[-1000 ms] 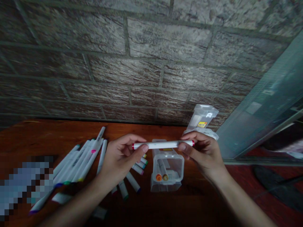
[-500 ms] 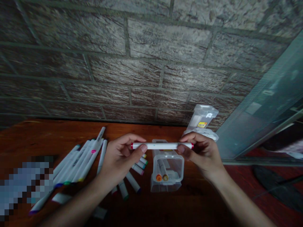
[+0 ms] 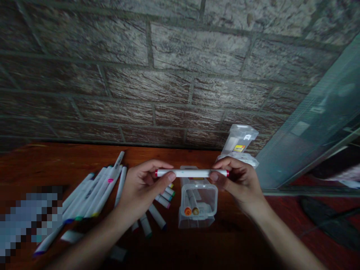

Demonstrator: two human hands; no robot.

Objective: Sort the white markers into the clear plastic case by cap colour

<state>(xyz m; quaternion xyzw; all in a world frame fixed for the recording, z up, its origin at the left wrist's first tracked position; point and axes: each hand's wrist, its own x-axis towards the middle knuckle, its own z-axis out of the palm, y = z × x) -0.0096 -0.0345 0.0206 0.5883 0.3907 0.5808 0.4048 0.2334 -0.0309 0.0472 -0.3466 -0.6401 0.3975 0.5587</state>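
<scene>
A white marker with red ends [image 3: 191, 173] is held level above the table, one end in each hand. My left hand [image 3: 142, 187] pinches its left end between thumb and fingers. My right hand [image 3: 240, 182] pinches the right end the same way. Right below the marker lies a clear plastic case [image 3: 197, 204] with its open mouth toward me; two markers with orange and brown caps lie inside. Several loose white markers [image 3: 95, 191] lie on the wooden table [image 3: 56, 157] to the left, and a few more markers [image 3: 157, 215] sit under my left hand.
A brick wall runs along the back of the table. The case's clear lid [image 3: 240, 144] leans against the wall at the right. A glass panel [image 3: 312, 127] slants up at the right edge. A blurred patch [image 3: 28, 221] covers the near left of the table.
The marker has levelled out and shifted slightly left; both hands keep their grip on its ends.
</scene>
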